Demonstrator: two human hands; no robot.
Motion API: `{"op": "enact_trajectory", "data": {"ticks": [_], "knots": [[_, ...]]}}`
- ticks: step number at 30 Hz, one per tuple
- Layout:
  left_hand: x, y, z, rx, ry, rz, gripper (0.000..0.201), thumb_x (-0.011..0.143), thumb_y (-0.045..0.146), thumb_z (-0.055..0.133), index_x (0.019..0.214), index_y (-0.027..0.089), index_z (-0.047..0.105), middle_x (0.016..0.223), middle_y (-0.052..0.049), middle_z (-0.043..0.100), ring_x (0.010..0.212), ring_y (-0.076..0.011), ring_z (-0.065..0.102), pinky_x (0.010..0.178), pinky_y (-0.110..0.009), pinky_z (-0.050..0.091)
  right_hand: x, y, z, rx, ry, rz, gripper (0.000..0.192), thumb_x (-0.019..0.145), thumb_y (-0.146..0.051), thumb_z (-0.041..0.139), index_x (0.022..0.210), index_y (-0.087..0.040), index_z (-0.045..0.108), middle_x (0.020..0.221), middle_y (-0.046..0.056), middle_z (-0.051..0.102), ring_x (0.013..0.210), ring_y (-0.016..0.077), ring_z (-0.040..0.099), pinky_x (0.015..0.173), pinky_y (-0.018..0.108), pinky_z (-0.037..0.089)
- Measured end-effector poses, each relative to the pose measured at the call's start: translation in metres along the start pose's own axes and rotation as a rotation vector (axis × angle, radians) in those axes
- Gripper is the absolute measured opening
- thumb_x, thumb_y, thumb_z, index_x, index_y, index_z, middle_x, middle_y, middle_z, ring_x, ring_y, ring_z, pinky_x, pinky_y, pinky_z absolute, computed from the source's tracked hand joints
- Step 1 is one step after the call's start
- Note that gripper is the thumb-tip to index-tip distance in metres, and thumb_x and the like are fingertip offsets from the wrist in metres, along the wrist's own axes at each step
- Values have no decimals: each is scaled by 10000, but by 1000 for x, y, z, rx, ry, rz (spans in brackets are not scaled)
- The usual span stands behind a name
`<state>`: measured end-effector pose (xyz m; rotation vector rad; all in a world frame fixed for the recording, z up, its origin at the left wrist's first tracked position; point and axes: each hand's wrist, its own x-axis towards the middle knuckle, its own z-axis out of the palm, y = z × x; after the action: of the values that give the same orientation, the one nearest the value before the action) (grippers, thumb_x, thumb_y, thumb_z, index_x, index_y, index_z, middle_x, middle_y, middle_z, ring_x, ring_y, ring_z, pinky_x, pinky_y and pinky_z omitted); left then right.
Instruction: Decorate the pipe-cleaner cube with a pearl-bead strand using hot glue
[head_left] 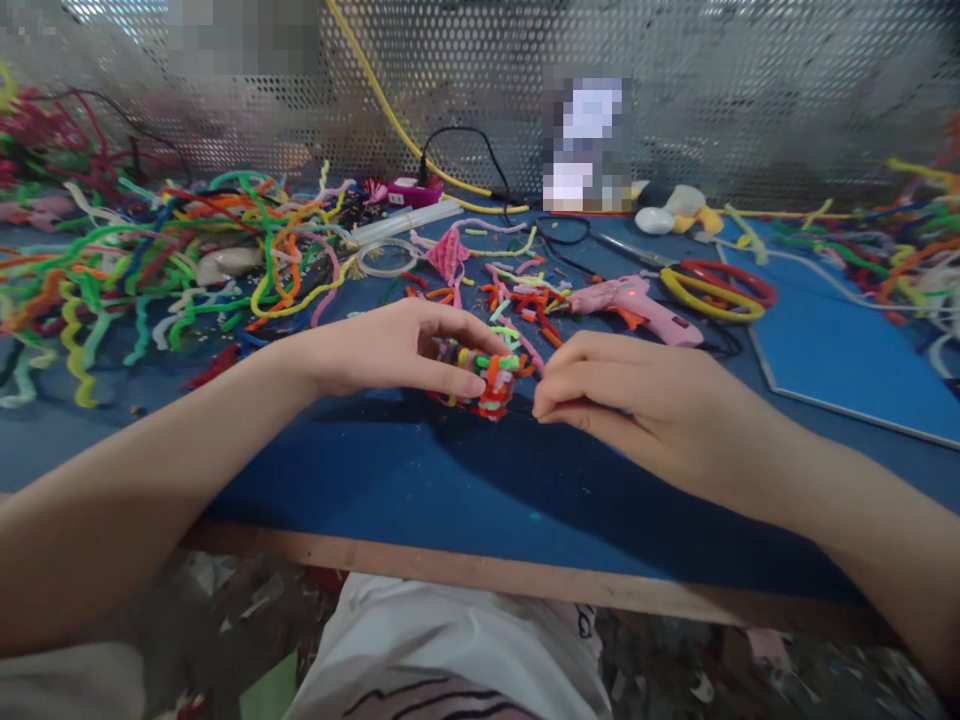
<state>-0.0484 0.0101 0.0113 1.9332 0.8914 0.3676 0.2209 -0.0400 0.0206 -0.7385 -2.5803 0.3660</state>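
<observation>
My left hand (390, 348) grips a small ball of twisted pipe cleaners (487, 382), orange, red, green and yellow, just above the blue table (420, 480). My right hand (622, 390) sits right beside the ball, fingers pinched together at its right side. I cannot tell whether a strand end is between those fingertips. Short cut pipe cleaner bits (525, 295) lie just behind the hands.
A big heap of coloured pipe cleaners (150, 260) fills the left. A pink glue gun (637, 305) and red and yellow rings (720, 288) lie behind my right hand. A blue board (847, 350) and more pipe cleaners (900, 250) are at the right. A tape roll (386, 256) lies mid-back.
</observation>
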Motion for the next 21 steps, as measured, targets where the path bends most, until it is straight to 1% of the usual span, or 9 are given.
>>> {"op": "enact_trajectory", "data": {"ticks": [5,8,10,14,18,21], "knots": [[0,0,-3,8,31,0,463,812,429,756,1243,268,715,1028,-30,763,894,-183,699,774,-285,539,-1,0,-5,47,-74,4,190,1012,-226,519,949,-248,696,972,21,696,860,151,664,770,269,495],[0,-2,-4,6,38,-1,479,817,435,748,1263,267,702,1087,-40,761,902,-182,702,778,-286,542,-1,-1,-6,75,-90,18,189,1018,-240,515,949,-241,691,974,19,691,868,152,663,775,270,494],[0,-3,-3,0,25,6,489,825,430,741,1286,276,685,1134,-36,754,910,-176,702,790,-283,543,0,-1,-5,70,-78,16,191,1023,-240,509,957,-236,688,979,23,687,869,150,661,773,266,494],[-1,0,1,5,-5,16,544,841,434,725,1362,314,627,1159,-15,743,962,-173,701,835,-282,544,1,-2,-1,-10,-21,14,194,1018,-212,506,974,-227,694,991,39,694,877,155,668,785,272,503],[-1,4,5,18,-10,35,538,845,419,722,1363,311,627,1223,-27,727,1033,-190,698,873,-294,545,1,-6,2,-121,24,20,216,1012,-184,495,981,-233,704,987,48,713,884,172,677,799,289,522],[-1,6,6,57,-19,51,521,862,406,715,1365,310,624,1221,-28,740,1020,-186,709,883,-298,546,0,-9,3,-197,51,7,244,1021,-192,478,1003,-250,714,994,49,724,893,183,681,823,305,531]]}}
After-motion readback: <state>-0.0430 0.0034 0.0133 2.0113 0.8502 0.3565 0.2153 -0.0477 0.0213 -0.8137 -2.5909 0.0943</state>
